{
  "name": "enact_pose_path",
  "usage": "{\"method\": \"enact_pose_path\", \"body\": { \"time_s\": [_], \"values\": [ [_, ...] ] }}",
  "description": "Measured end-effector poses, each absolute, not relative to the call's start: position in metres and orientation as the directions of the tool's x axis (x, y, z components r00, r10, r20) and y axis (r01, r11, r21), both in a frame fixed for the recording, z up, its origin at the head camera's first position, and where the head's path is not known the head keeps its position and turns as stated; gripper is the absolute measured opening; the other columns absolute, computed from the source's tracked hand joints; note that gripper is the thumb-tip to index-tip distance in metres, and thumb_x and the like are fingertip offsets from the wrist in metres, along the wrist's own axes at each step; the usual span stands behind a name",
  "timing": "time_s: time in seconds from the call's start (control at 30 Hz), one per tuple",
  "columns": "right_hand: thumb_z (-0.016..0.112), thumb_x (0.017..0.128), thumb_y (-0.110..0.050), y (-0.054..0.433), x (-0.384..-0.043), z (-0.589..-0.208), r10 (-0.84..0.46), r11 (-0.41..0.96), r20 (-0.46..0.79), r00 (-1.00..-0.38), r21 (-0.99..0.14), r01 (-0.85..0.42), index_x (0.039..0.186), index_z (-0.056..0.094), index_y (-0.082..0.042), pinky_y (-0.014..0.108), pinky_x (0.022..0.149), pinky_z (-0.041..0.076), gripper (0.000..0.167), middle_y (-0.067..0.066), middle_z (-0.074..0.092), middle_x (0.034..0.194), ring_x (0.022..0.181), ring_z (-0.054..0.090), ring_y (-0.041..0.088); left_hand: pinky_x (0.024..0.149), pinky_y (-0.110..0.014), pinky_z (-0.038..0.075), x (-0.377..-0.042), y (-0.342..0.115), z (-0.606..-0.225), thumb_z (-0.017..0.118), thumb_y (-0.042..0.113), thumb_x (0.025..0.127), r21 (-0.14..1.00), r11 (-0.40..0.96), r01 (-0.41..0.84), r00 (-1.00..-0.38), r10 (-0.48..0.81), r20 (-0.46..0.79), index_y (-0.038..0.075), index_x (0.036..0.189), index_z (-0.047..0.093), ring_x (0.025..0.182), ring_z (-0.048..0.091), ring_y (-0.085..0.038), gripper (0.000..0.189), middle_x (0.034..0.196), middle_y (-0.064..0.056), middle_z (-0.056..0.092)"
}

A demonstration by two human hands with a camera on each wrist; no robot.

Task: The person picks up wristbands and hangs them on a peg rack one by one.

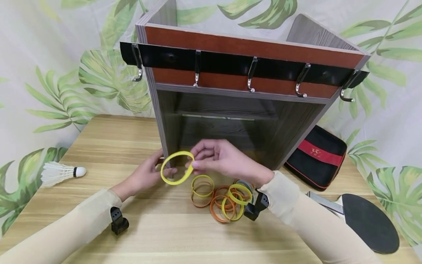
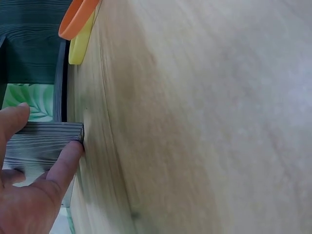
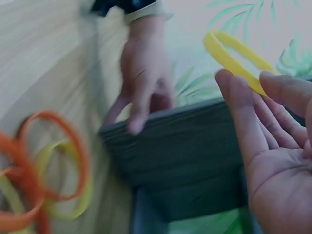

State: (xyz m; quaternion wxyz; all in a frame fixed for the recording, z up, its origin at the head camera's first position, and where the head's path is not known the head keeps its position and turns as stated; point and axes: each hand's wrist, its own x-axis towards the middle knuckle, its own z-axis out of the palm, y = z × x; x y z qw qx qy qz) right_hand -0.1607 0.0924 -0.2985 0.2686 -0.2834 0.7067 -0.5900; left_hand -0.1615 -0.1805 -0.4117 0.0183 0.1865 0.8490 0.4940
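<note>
My right hand [image 1: 221,157] pinches a yellow wristband [image 1: 163,165] between thumb and fingers, lifted in front of the wooden rack's [image 1: 158,121] lower left side. The right wrist view also shows this yellow band [image 3: 234,61] at the fingertips. My left hand [image 1: 148,172] grips the lower end of the rack's left side panel [image 2: 44,141], thumb and fingers on either side of it. Below the right hand, several loose yellow, orange and blue wristbands [image 1: 215,211] lie in a pile on the table.
Across the rack's front runs a black strip [image 1: 224,64] with several metal hooks [image 1: 252,75]. A white shuttlecock [image 1: 60,172] lies at the left. To the right are a black and red case [image 1: 318,157] and a table tennis bat [image 1: 369,223]. Leaf-patterned cloth [image 1: 66,84] hangs behind.
</note>
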Motion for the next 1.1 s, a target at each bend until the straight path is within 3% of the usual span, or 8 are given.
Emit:
{"method": "enact_pose_path", "body": {
  "time_s": [0.1,0.17,0.33,0.5,0.77,1.1],
  "values": [
    [0.068,0.099,0.0,0.082,-0.158,-0.283,-0.703,0.064,0.027,-0.711,-0.993,-0.101,0.119,0.066,0.002,0.042,0.094,0.062,0.021,0.017,0.078,0.111,0.097,0.077,0.018,0.102,-0.047,0.054,-0.161,-0.18,-0.41,0.075,0.005,0.095,0.873,0.403,0.275,-0.932,0.333,0.14,0.0,0.148,0.05,0.126,0.062,-0.042,0.059,0.138,-0.026,0.064],
    [0.068,0.098,0.003,0.073,-0.156,-0.273,-0.69,0.0,0.083,-0.719,-0.993,-0.115,0.119,0.065,0.003,0.041,0.093,0.062,0.021,0.02,0.078,0.112,0.096,0.076,0.015,0.108,-0.044,0.051,-0.16,-0.181,-0.409,0.075,0.006,0.096,0.883,0.389,0.262,-0.934,0.333,0.131,0.004,0.153,0.047,0.132,0.058,-0.039,0.063,0.145,-0.022,0.061],
    [0.065,0.097,0.009,0.053,-0.15,-0.247,-0.65,-0.135,0.212,-0.73,-0.977,-0.163,0.12,0.063,0.007,0.04,0.091,0.062,0.023,0.028,0.073,0.118,0.094,0.075,0.009,0.112,-0.05,0.046,-0.16,-0.183,-0.408,0.073,0.011,0.098,0.884,0.388,0.261,-0.931,0.344,0.124,0.012,0.162,0.036,0.139,0.054,-0.04,0.074,0.16,-0.016,0.048],
    [0.062,0.099,0.011,0.043,-0.143,-0.231,-0.599,-0.237,0.294,-0.745,-0.954,-0.185,0.122,0.06,0.009,0.042,0.094,0.061,0.023,0.033,0.069,0.124,0.096,0.076,0.011,0.105,-0.049,0.05,-0.16,-0.183,-0.407,0.071,0.015,0.1,0.886,0.403,0.228,-0.931,0.358,0.076,0.009,0.159,0.038,0.134,0.058,-0.044,0.068,0.151,-0.023,0.055],
    [0.057,0.1,0.014,0.034,-0.137,-0.218,-0.504,-0.372,0.369,-0.781,-0.909,-0.189,0.123,0.056,0.012,0.043,0.097,0.06,0.023,0.037,0.065,0.127,0.096,0.076,0.011,0.101,-0.031,0.051,-0.161,-0.18,-0.407,0.071,0.011,0.1,0.885,0.382,0.268,-0.922,0.37,0.119,0.007,0.161,0.035,0.132,0.06,-0.043,0.071,0.153,-0.024,0.054],
    [0.059,0.101,0.01,0.021,-0.129,-0.215,-0.403,-0.444,0.329,-0.854,-0.886,-0.132,0.121,0.059,0.007,0.04,0.1,0.058,0.021,0.038,0.064,0.133,0.098,0.077,0.013,0.098,-0.026,0.052,-0.162,-0.181,-0.41,0.071,0.009,0.1,0.885,0.369,0.284,-0.919,0.367,0.142,0.008,0.16,0.038,0.13,0.061,-0.044,0.069,0.152,-0.024,0.055]
  ]
}}
